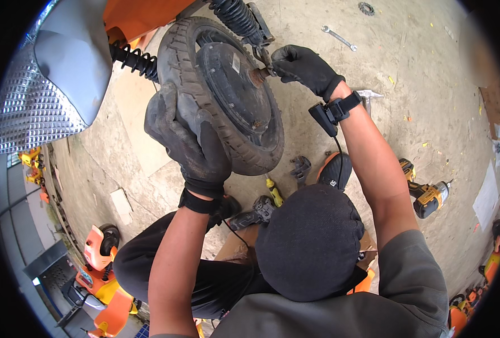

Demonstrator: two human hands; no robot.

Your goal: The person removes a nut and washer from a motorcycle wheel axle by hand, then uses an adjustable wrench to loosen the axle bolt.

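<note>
The hub-motor wheel [233, 93] stands tilted below the orange body panel [143, 14], between the left shock absorber [134, 59] and the right shock absorber [236, 21], over the concrete floor [408, 124]. The gloved left hand [189, 135] holds the tyre [177, 65] at its near left side, fingers and thumb spread against rubber. The gloved right hand [306, 69] is at the rusted axle [259, 76], its fingers curled narrowly beside the lower bracket [264, 40] of the right shock absorber. The step in hand appears to be positioning the axle end relative to this bracket; the direction, fitting or removal, cannot be determined. The next move likely calls for steady support at the tyre and controlled alignment of the axle, without side load. An open-end wrench [339, 39] and a hammer [367, 94] lie beyond the right forearm; a cordless driver [428, 198] lies toward the floor's right edge. The right fingertips obscure the axle end: whether they pinch the axle, a fastener or the bracket cannot be told. The opposite axle end is hidden behind the tyre, floor contact is unclear, and the body panel is cut off at the top.
</note>
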